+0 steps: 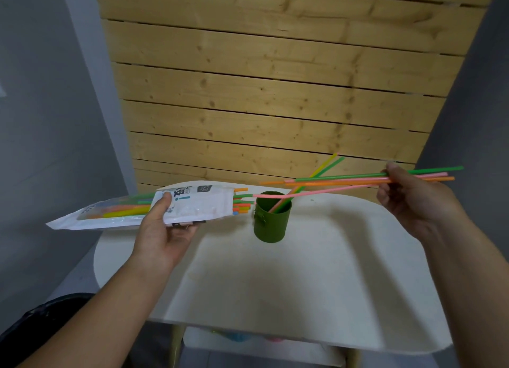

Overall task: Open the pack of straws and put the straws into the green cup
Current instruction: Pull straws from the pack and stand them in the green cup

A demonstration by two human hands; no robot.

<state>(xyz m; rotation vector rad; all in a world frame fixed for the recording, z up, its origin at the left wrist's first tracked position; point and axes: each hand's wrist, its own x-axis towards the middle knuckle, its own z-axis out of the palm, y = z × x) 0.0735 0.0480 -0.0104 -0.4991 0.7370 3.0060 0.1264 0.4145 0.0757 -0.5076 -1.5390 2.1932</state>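
Head view: left hand (pixel 162 238) grips straw pack (pixel 154 209), long axis horizontal, open end pointing right, green cup (pixel 272 220) upright between both hands, right hand (pixel 410 199) pinches loose straws (pixel 344 180), lying horizontal above cup.

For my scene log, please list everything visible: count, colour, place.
table: one, white, in front
plank wall: one, light wood, behind the table
pack: one, white, held at the left
straws in the pack: many, mixed colours, ends poking from its open end
cup: one, green, standing on the table
straws in the cup: a few, yellow, green, pink, leaning right
loose straws: several, green, pink, orange, above the cup
hands: left hand holds the pack, right hand holds the loose straws
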